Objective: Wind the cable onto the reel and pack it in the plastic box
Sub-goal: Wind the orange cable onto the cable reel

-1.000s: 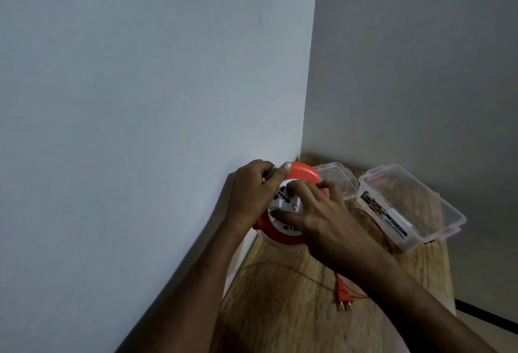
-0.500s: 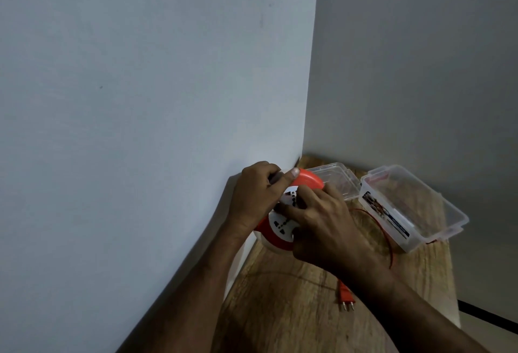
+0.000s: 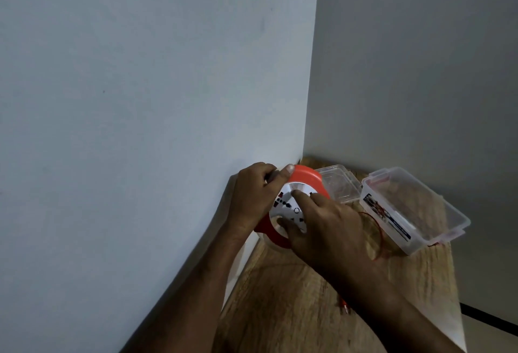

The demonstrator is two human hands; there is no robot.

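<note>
An orange cable reel [image 3: 304, 177] with a white socket face [image 3: 291, 207] stands tilted against the left wall. My left hand [image 3: 253, 198] grips its rim from the left, thumb on top. My right hand [image 3: 325, 229] lies over the white face with the fingers curled on it. A thin red cable [image 3: 377, 229] loops across the wooden table between the reel and the clear plastic box [image 3: 414, 209], which stands open to the right. The cable's red plug [image 3: 344, 306] peeks out beside my right forearm.
The box's clear lid [image 3: 336, 184] lies behind the reel near the corner. White walls close in on the left and behind. The wooden table [image 3: 280, 310] is narrow, with its right edge just past the box.
My right hand has turned on the reel's face, fingers shifting lower and to the right. The plug has slid closer to my forearm. The left hand keeps its hold.
</note>
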